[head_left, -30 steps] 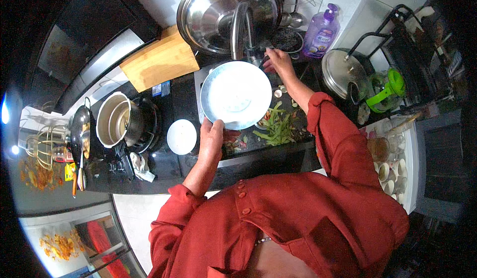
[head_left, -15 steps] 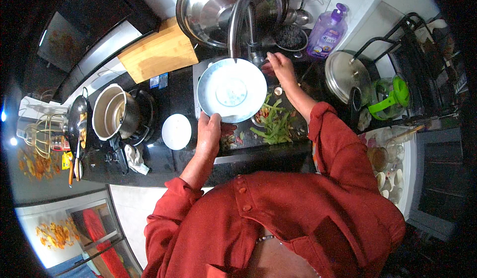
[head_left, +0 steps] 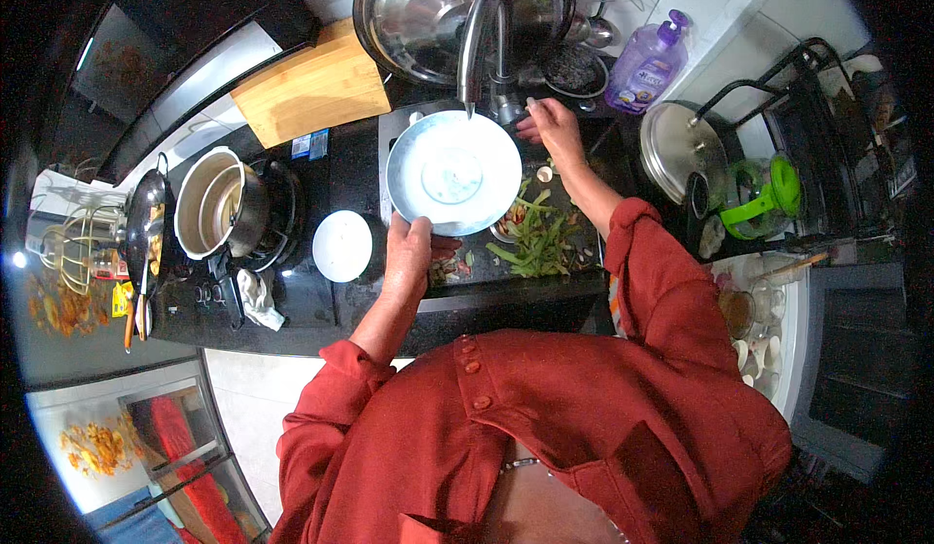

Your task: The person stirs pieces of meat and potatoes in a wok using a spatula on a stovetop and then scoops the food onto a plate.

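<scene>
A white plate with a raised rim is tilted under the curved steel tap. My left hand grips its near edge, thumb on top and fingers beneath. Beside the tap's base, my right hand has its fingers stretched out and somewhat apart. Whether they touch the tap's handle I cannot tell. Green vegetable peelings lie below and to the right of the plate, with reddish scraps among them. The plate hides part of the sink area.
Left of my left hand stand a small white dish and a metal pot. A wooden cutting board leans at the back. Rightward are a purple pump bottle, a pot lid and a green-handled container.
The whole view has shifted a little. My left hand still grips the plate under the tap, and my right hand stays beside the tap's base.
</scene>
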`<state>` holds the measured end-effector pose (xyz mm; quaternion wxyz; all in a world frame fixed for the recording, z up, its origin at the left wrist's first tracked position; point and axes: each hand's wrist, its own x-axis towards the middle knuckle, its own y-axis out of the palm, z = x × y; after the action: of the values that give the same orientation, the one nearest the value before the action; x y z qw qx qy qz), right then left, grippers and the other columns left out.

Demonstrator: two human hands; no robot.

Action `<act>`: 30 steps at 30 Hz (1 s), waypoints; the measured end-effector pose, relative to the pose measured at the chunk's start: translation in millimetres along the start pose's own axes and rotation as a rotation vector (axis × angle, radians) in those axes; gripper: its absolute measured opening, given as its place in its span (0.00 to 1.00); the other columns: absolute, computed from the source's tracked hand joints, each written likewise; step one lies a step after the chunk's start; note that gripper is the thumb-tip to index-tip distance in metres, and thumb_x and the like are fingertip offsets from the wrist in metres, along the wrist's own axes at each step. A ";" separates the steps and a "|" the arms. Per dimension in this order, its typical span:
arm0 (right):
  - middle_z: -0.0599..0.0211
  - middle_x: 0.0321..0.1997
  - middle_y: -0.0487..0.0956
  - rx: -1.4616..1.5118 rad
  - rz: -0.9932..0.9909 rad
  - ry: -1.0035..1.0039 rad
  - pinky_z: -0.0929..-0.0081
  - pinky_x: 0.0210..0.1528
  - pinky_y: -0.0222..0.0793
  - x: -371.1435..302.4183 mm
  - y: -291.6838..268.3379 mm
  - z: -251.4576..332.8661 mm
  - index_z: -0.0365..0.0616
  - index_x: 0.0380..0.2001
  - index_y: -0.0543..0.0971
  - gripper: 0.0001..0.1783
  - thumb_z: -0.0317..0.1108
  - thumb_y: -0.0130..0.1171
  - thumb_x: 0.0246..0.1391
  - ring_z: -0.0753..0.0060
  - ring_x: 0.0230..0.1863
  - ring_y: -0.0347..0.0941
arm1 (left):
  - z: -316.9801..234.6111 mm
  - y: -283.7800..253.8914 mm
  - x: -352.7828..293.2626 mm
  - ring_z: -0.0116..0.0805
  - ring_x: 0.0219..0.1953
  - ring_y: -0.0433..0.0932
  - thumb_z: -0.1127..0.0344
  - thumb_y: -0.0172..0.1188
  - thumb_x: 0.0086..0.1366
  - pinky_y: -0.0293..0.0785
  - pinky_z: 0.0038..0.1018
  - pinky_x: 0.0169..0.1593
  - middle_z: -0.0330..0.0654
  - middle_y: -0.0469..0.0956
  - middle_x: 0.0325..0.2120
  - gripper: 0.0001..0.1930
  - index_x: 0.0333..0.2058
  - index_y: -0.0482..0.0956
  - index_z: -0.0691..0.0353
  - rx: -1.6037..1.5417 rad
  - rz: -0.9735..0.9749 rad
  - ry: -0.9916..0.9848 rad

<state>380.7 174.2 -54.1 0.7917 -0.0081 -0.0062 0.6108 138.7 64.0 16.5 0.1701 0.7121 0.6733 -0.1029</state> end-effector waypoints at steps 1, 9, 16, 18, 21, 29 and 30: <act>0.64 0.22 0.77 0.021 0.000 -0.006 0.84 0.21 0.65 0.5 -0.2 -0.6 0.40 0.31 0.71 0.17 0.46 0.49 0.54 0.76 0.20 0.74 | 0.3 0.0 0.3 0.37 0.20 0.77 0.73 0.37 0.54 0.73 0.23 0.20 0.54 0.74 0.28 0.20 0.47 0.54 0.71 -0.003 0.003 0.000; 0.63 0.21 0.77 0.076 -0.025 -0.017 0.82 0.20 0.64 8.8 3.4 4.0 0.39 0.31 0.71 0.18 0.46 0.50 0.53 0.75 0.18 0.73 | 5.9 -2.5 1.3 0.36 0.21 0.76 0.72 0.37 0.54 0.73 0.23 0.21 0.54 0.73 0.28 0.20 0.47 0.54 0.71 0.010 -0.019 0.020; 0.61 0.26 0.77 0.148 -0.005 0.012 0.81 0.22 0.64 5.4 -0.4 8.8 0.44 0.43 0.65 0.21 0.46 0.50 0.53 0.74 0.21 0.74 | -6.2 -12.8 -27.0 0.36 0.31 0.74 0.70 0.41 0.52 0.75 0.25 0.30 0.51 0.71 0.34 0.24 0.49 0.57 0.72 -0.011 -0.039 -0.036; 0.62 0.31 0.76 0.145 -0.075 0.032 0.81 0.23 0.63 -10.6 -0.9 8.8 0.45 0.46 0.65 0.21 0.45 0.50 0.53 0.76 0.22 0.73 | -7.7 -24.6 -42.8 0.35 0.27 0.75 0.68 0.40 0.54 0.74 0.24 0.25 0.50 0.72 0.32 0.23 0.49 0.57 0.71 0.033 -0.048 -0.051; 0.67 0.28 0.76 0.122 -0.093 0.140 0.81 0.24 0.65 -57.3 1.3 22.0 0.46 0.41 0.70 0.17 0.45 0.50 0.54 0.78 0.23 0.72 | -6.0 -46.9 -64.2 0.33 0.21 0.74 0.69 0.39 0.56 0.73 0.24 0.22 0.50 0.73 0.28 0.22 0.50 0.56 0.71 -0.009 -0.054 -0.062; 0.68 0.24 0.74 -0.009 0.301 0.268 0.82 0.23 0.63 -223.5 63.6 31.6 0.40 0.37 0.70 0.15 0.42 0.48 0.55 0.76 0.22 0.72 | -18.8 -141.1 -152.5 0.33 0.18 0.74 0.70 0.38 0.54 0.72 0.23 0.20 0.50 0.72 0.25 0.22 0.48 0.54 0.72 -0.072 -0.053 -0.096; 0.67 0.25 0.74 -0.007 0.369 0.257 0.81 0.23 0.64 -242.0 81.5 36.2 0.40 0.37 0.70 0.15 0.41 0.48 0.55 0.75 0.22 0.72 | -22.1 -157.2 -166.6 0.33 0.18 0.74 0.70 0.39 0.53 0.72 0.23 0.20 0.51 0.72 0.25 0.22 0.48 0.55 0.72 -0.068 -0.072 -0.120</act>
<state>239.8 -39.0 -19.5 0.6608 -0.0895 0.0943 0.7392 -31.3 -76.0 83.1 0.2303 0.6739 0.6901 -0.1287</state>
